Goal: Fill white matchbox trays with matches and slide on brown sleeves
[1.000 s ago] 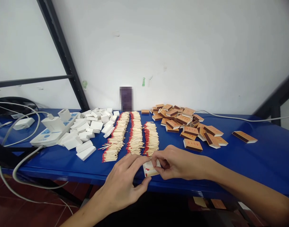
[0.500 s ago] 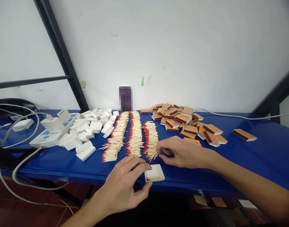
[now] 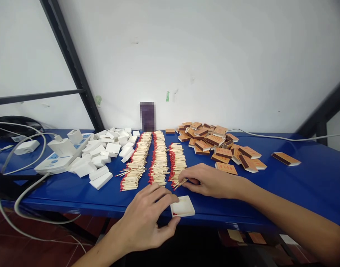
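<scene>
My left hand grips the left end of a small white matchbox tray between thumb and fingers, near the table's front edge. Red match heads show in the tray's near left corner. Just beyond it, my right hand pinches a few matches at the near end of the shortest match row. Their red heads point left and toward me. A middle row of matches and a left row of matches lie alongside, heads to the left.
White trays are heaped at left beside a power strip with chargers and cables. Orange matchbox sleeves form a pile at right, and one separate sleeve lies farther right. A pixelated dark block stands against the wall.
My right hand has shifted slightly left and closed on a few matches at the row's near end. The tray in my left hand has moved slightly toward me and tilted.
</scene>
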`<state>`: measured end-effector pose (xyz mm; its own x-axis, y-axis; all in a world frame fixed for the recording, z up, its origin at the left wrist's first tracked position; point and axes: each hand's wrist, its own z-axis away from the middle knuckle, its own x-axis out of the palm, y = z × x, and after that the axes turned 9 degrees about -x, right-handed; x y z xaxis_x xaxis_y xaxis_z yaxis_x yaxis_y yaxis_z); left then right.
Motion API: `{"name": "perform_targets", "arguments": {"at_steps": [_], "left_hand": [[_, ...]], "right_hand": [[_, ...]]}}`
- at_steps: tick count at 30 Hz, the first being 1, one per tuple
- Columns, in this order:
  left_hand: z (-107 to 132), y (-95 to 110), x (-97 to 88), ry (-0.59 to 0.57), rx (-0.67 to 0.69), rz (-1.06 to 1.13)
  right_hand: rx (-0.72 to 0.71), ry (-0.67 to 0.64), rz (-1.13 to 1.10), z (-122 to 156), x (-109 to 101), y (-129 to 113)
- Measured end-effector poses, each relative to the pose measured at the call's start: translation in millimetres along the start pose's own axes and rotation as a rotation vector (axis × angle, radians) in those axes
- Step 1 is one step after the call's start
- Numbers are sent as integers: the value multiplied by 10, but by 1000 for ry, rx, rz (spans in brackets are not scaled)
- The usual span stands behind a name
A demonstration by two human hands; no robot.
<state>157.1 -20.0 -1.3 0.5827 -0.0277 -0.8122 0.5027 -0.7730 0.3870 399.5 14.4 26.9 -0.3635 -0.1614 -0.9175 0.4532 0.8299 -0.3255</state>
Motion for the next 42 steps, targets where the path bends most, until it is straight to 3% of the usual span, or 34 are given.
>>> {"name": "perform_targets", "arguments": {"at_steps": [30,35,39,42], "left_hand": [[53,-43,5,-7,-2,38],[52,-28,6,-9,-28,36],[52,-20,17,14,-97,28],[48,-25,41,53,-151,13]], "right_hand": [[129,-106,51,-26,0,-44],[105,-60,-79,-12,-68,-71],[123,74,-329,13,-118,-184],[128,75,-490,-4,-75,-279]]}}
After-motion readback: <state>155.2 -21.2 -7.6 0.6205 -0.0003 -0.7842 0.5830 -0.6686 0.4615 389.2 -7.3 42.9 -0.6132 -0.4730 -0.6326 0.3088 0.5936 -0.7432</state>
